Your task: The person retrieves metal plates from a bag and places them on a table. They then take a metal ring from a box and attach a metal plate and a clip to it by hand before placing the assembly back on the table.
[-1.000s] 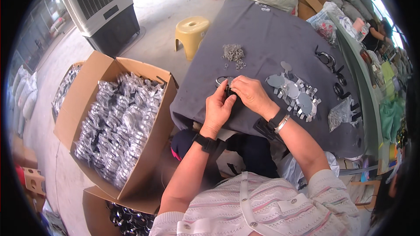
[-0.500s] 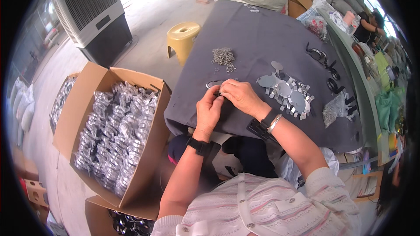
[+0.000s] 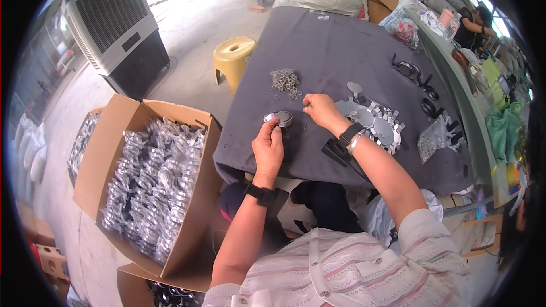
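Between the thumb and fingers of my left hand is a round metal buckle with a shiny face and dark edge, held just above the grey cloth. My right hand is to its right, thumb and fingertips drawn together; whatever they pinch, if anything, is too small to make out. Just beyond my hands lies a heap of small metal rings. Flat silver discs and small metal pieces are spread beside my right wrist, partly hidden by it.
A carton of plastic-wrapped metal pieces stands left of the cloth-covered table. Black straps with round buckles and a clear bag of small parts lie at the right. Beyond are a yellow stool and an air cooler.
My hands, together at the buckle before, are now apart. My right hand has moved right and slightly up; the buckle in my left hand now shows its round face.
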Demonstrator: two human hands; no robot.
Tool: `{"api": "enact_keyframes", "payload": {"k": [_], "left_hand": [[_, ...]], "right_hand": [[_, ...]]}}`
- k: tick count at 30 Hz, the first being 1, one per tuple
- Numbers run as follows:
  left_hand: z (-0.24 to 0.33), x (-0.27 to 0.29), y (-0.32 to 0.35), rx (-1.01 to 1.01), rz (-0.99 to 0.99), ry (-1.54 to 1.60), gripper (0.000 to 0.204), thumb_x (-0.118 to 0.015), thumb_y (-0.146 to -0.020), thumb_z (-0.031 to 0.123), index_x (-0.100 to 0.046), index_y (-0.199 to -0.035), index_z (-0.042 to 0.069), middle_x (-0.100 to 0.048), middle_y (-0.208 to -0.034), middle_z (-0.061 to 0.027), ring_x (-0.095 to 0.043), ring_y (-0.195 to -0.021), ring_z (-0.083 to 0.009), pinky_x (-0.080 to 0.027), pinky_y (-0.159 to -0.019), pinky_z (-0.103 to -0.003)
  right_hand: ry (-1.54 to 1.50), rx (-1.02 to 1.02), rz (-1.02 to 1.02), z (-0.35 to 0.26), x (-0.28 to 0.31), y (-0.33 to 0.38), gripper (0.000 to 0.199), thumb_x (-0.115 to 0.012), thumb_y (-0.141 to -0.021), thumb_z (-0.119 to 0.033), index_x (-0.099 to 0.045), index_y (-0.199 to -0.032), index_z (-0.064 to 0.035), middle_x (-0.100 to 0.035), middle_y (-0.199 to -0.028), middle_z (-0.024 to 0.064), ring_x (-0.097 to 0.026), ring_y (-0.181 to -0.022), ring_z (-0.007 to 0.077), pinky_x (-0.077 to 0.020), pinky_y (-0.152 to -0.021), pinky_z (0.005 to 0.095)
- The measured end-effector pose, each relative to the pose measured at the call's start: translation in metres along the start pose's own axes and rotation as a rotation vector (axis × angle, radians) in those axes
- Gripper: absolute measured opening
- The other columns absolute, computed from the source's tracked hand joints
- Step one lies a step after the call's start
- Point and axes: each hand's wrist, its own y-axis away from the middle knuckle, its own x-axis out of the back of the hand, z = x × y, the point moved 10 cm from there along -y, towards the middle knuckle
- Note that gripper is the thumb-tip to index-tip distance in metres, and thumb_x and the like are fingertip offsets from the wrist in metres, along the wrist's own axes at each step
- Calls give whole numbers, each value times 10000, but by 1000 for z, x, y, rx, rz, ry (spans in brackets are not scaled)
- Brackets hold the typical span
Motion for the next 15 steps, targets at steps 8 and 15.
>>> {"api": "enact_keyframes", "payload": {"k": [8,15], "left_hand": [[4,-4,3,84,-57,-21,182,-524,-921,56,-638,-1059,18,-533,-739,51,-433,-662,-35,-387,-619,-189],[1,-1,0,14,-13,-20,175,-541,-904,88,-643,-1041,46,-548,-630,-20,-498,-607,-65,-441,-607,-240]], "right_hand": [[-153,-27,-104,14,-8,-7,114,-668,-778,-79,-599,-841,-14,-637,-798,162,-615,-787,332,-463,-682,409],[-248,197,35,-49,31,39,95,-632,-795,-66,-563,-824,-7,-591,-759,140,-592,-734,314,-460,-659,398]]}}
